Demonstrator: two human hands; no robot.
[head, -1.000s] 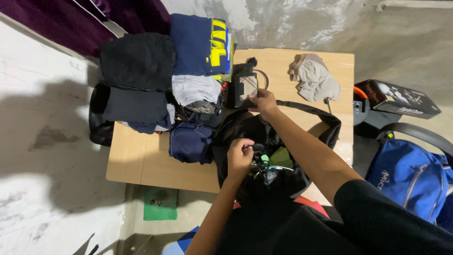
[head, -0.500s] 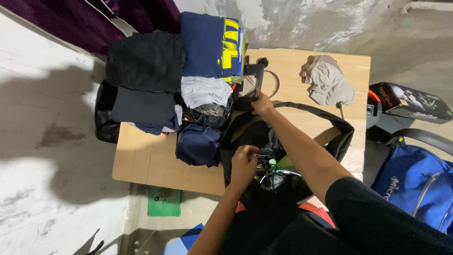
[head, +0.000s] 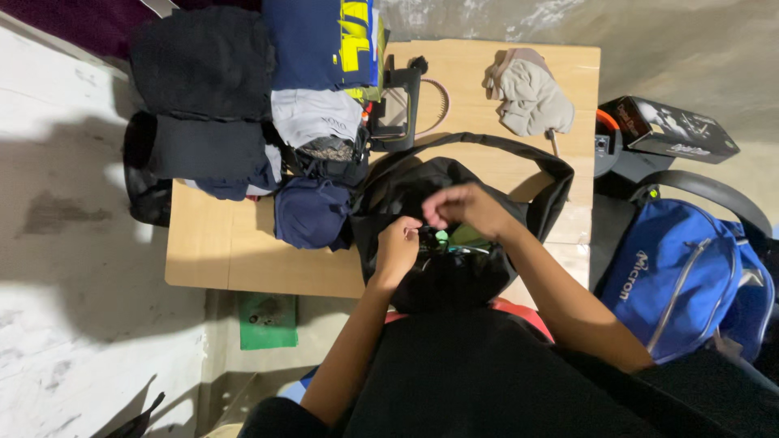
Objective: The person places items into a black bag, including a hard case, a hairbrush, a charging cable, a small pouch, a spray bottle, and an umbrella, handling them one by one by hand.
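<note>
Black bag [head: 454, 268] sits open at the desk's [head: 243, 259] 6 o'clock edge. Left hand [head: 398, 250] pinches its rim; right hand [head: 466, 207] hovers over the mouth, fingers curled (contents unclear). Folded clothes [head: 243, 105] — unpacked — lie at 10 o'clock.

Folded clothes [head: 268, 105], small mirror [head: 395, 109], beige cloth [head: 529, 96] on wooden table [head: 243, 259]; blue backpack [head: 690, 276] beside it.
</note>
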